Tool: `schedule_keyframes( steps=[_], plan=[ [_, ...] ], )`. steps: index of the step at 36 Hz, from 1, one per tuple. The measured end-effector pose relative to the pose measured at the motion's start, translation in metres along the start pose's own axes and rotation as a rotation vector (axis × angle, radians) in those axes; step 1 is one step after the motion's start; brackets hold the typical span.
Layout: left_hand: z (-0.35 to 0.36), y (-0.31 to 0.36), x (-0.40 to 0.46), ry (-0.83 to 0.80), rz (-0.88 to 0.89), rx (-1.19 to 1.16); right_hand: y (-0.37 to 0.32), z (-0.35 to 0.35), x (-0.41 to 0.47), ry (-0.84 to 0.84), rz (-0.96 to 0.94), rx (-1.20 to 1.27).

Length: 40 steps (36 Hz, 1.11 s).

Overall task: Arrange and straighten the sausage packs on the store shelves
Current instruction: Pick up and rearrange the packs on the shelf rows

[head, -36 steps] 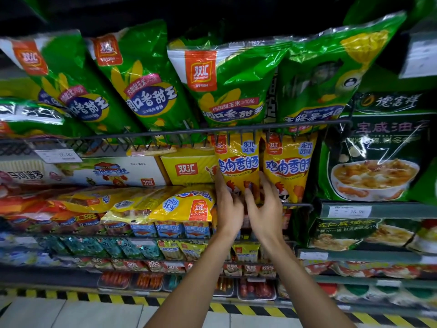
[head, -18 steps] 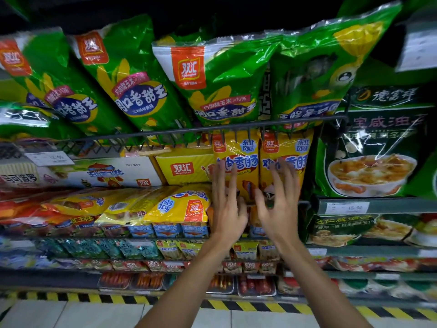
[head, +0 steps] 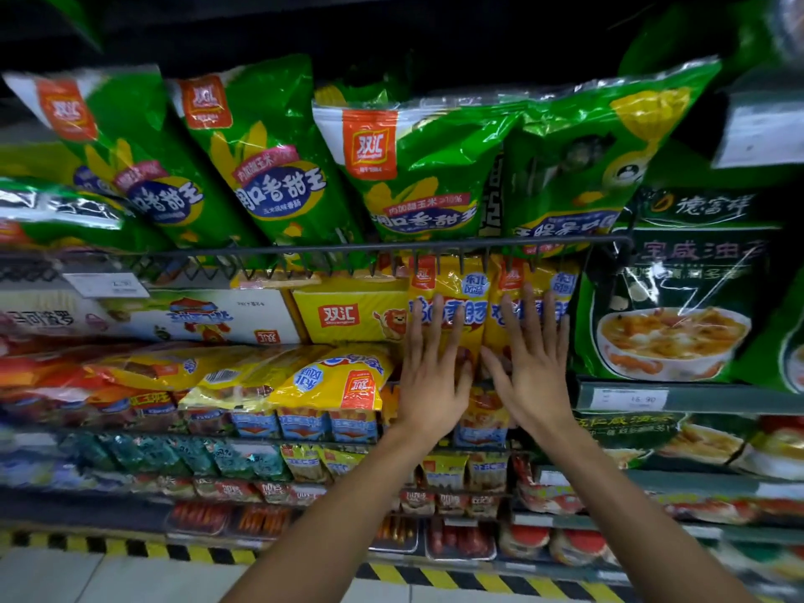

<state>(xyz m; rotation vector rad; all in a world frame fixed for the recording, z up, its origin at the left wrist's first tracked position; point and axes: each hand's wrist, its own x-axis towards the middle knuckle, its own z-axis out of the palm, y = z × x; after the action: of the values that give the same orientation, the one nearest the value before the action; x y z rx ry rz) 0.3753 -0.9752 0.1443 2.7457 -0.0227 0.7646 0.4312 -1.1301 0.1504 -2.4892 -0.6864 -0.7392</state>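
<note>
Your two yellow sausage packs, the left yellow pack (head: 448,306) and the right yellow pack (head: 528,304), stand upright side by side on the middle shelf, just under the wire rail (head: 304,251) that fronts the green packs (head: 417,167) above. The risk here is over-pushing: press too hard or unevenly and the packs could buckle, lean apart at the seam between them, or tip backward out of line; pull away abruptly and the right one may sag toward the dark green soup bag (head: 670,298) beside it. The slumped yellow pack (head: 335,376) lying flat to the left could also slide if you brush it. Your left hand (head: 430,376) lies flat on the left pack, fingers straight and spread, gripping nothing; your right hand (head: 533,372) does the same on the right pack. Both forearms reach up and forward, wrists nearly touching, fingertips pointing upward.
</note>
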Motion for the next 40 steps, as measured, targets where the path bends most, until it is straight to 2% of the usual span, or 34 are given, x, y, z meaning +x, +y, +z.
schedule_keyframes(
  steps=[3, 10, 16, 20, 23, 25, 27, 30, 35, 40],
  plan=[
    [-0.004, -0.001, -0.005, 0.011, -0.048, -0.005, -0.005, -0.002, -0.001, -0.013, -0.041, 0.004],
    [-0.008, -0.009, -0.003, -0.048, -0.024, 0.011, -0.008, 0.001, 0.0, -0.049, -0.026, 0.023],
    [-0.016, -0.012, -0.027, -0.073, 0.01, -0.197, -0.008, -0.01, -0.009, -0.008, -0.014, 0.269],
    [-0.032, -0.025, -0.067, -0.179, 0.015, -0.351, -0.02, -0.013, -0.031, -0.022, -0.04, 0.372],
    [-0.046, -0.041, -0.097, -0.276, -0.085, -0.306, -0.039, -0.014, -0.049, -0.068, -0.058, 0.422],
    [-0.054, -0.058, -0.116, -0.343, -0.256, -0.291, -0.054, -0.013, -0.056, -0.125, -0.03, 0.489],
    [-0.067, -0.078, -0.13, -0.341, -0.396, -0.302, -0.071, -0.007, -0.058, -0.189, 0.017, 0.555],
    [-0.091, -0.101, -0.134, -0.321, -0.493, -0.303, -0.098, 0.005, -0.054, -0.252, 0.014, 0.581],
    [-0.12, -0.13, -0.127, -0.466, -0.533, -0.311, -0.142, 0.023, -0.046, -0.266, 0.106, 0.64],
    [-0.132, -0.147, -0.123, -0.655, -0.489, -0.37, -0.171, 0.039, -0.04, -0.122, 0.171, 0.695]
  ],
)
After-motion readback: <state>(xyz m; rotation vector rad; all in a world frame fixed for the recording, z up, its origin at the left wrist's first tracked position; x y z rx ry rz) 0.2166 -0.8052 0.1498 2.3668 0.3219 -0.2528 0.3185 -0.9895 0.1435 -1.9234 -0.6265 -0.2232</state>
